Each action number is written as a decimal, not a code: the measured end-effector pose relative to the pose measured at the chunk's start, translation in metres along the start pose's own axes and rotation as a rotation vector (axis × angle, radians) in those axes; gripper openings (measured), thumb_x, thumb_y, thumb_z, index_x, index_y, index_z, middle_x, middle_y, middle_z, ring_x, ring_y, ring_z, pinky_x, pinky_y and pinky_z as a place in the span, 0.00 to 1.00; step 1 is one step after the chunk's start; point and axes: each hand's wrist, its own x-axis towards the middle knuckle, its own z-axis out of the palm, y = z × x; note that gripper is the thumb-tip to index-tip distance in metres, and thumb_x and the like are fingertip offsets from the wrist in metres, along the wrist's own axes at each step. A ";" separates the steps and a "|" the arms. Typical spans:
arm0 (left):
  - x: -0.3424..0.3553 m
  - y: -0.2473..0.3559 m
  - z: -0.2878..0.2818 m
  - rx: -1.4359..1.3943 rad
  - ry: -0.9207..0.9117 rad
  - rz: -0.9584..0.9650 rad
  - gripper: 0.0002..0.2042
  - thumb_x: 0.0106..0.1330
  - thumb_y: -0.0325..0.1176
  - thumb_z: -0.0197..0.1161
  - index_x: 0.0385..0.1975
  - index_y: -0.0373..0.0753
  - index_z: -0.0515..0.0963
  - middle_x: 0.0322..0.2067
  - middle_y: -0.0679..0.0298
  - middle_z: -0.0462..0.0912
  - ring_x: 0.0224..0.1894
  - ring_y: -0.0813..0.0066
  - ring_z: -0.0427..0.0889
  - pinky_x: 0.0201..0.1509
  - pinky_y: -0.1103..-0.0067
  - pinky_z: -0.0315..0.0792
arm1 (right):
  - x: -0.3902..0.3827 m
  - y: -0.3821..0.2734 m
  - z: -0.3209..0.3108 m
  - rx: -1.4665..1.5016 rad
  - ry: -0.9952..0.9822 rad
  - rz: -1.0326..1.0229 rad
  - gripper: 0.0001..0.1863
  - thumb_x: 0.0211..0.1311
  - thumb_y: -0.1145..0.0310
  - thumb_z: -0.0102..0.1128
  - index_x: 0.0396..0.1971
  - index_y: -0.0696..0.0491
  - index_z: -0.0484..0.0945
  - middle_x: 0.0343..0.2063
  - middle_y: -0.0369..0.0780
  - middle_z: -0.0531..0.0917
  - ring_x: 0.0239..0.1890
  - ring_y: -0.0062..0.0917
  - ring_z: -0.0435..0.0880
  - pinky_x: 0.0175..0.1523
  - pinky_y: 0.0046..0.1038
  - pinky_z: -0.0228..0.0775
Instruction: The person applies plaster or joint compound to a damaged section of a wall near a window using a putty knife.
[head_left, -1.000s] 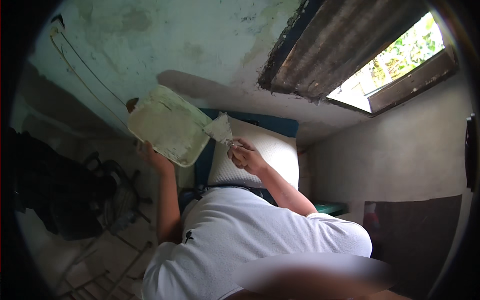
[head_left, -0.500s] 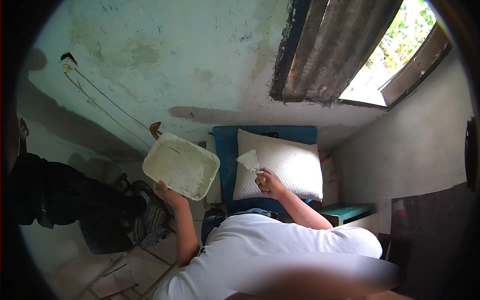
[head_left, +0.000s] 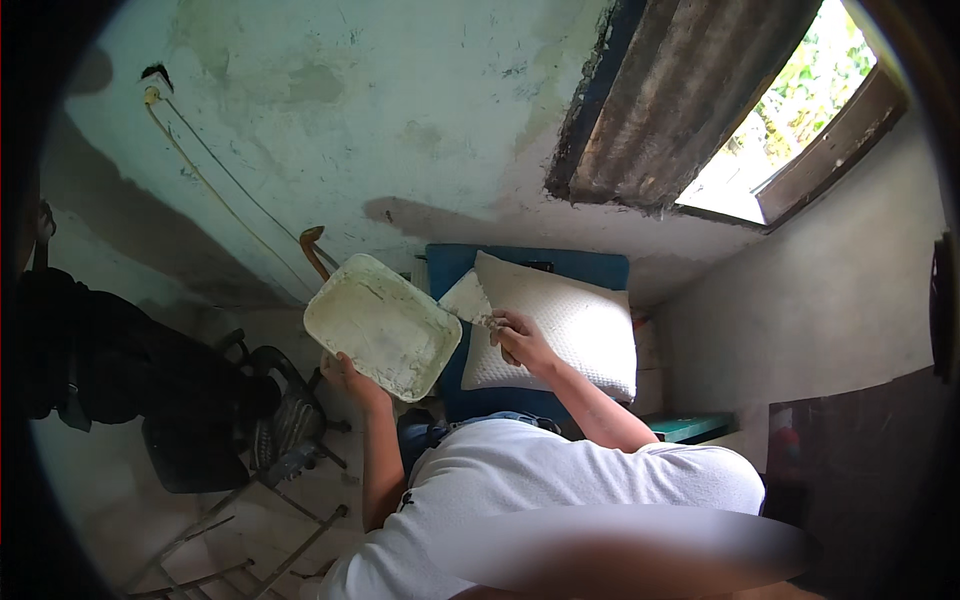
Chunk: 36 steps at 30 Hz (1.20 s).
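My left hand [head_left: 354, 382] holds a pale rectangular plastic tray [head_left: 375, 325] by its lower left edge, its inside smeared with white residue. My right hand [head_left: 517, 342] grips a putty knife [head_left: 465, 298] by the handle, its wide coated blade pointing left at the tray's upper right rim; whether they touch I cannot tell. Below the knife lies a white textured pillow [head_left: 571, 344] on a blue cushion [head_left: 450, 263]. A curved wooden handle [head_left: 312, 243] shows just behind the tray, against the wall.
A black office chair [head_left: 275, 440] draped with dark cloth [head_left: 120, 345] and a metal frame [head_left: 270, 570] are at left. A cord [head_left: 200, 190] hangs on the patchy wall [head_left: 380, 110]. An open window [head_left: 800, 110] is at upper right, a green shelf [head_left: 690, 428] at lower right.
Since half a second ago the tray has moved slightly right and up. The right hand has moved left and up, bringing the knife's blade closer to the tray's rim.
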 end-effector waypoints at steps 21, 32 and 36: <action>0.024 0.020 0.019 -0.107 -0.170 0.647 0.28 0.72 0.49 0.57 0.61 0.37 0.58 0.50 0.58 0.70 0.52 0.73 0.69 0.58 0.71 0.64 | -0.027 -0.086 0.061 -1.071 0.039 -0.446 0.22 0.60 0.76 0.56 0.57 0.53 0.76 0.28 0.47 0.84 0.27 0.34 0.85 0.36 0.30 0.75; 0.023 0.013 0.018 -0.084 -0.103 0.757 0.27 0.73 0.47 0.56 0.61 0.35 0.57 0.49 0.58 0.70 0.50 0.75 0.70 0.54 0.74 0.64 | -0.017 -0.086 0.091 -1.087 -0.285 -0.265 0.22 0.61 0.73 0.56 0.57 0.53 0.77 0.23 0.47 0.82 0.21 0.29 0.80 0.33 0.28 0.72; 0.029 0.013 0.019 -0.092 -0.105 0.799 0.27 0.73 0.47 0.56 0.60 0.36 0.58 0.48 0.59 0.71 0.48 0.76 0.70 0.53 0.74 0.64 | -0.009 -0.092 0.095 -1.038 -0.275 -0.241 0.22 0.61 0.74 0.55 0.56 0.54 0.77 0.25 0.47 0.84 0.22 0.31 0.81 0.33 0.28 0.72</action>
